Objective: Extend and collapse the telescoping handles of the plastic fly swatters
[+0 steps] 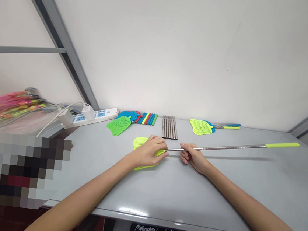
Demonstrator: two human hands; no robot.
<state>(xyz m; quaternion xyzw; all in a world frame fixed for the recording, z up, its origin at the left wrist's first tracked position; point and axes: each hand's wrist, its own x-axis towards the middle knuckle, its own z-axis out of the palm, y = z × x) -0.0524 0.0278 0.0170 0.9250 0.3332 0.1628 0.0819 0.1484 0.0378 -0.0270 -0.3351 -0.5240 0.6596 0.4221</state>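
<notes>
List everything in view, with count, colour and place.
held swatter: one, yellow-green and silver, above the table centre
paired swatters: two, yellow-green and blue, back right
tubes: about seven, silver, back centre
sleeves: several, blue, yellow, red, green, left of tubes
swatter heads: at least three, green, blue, red, left of sleeves
power strip: one, white and blue, back left
plugs: two, white, on strip
bundle: blurred, multicoloured, far left
table: one, grey, beneath
wall: white, behind
beams: several, grey, both sides
left grip: one, bare, at swatter's neck
right grip: one, bare, on rod
</notes>
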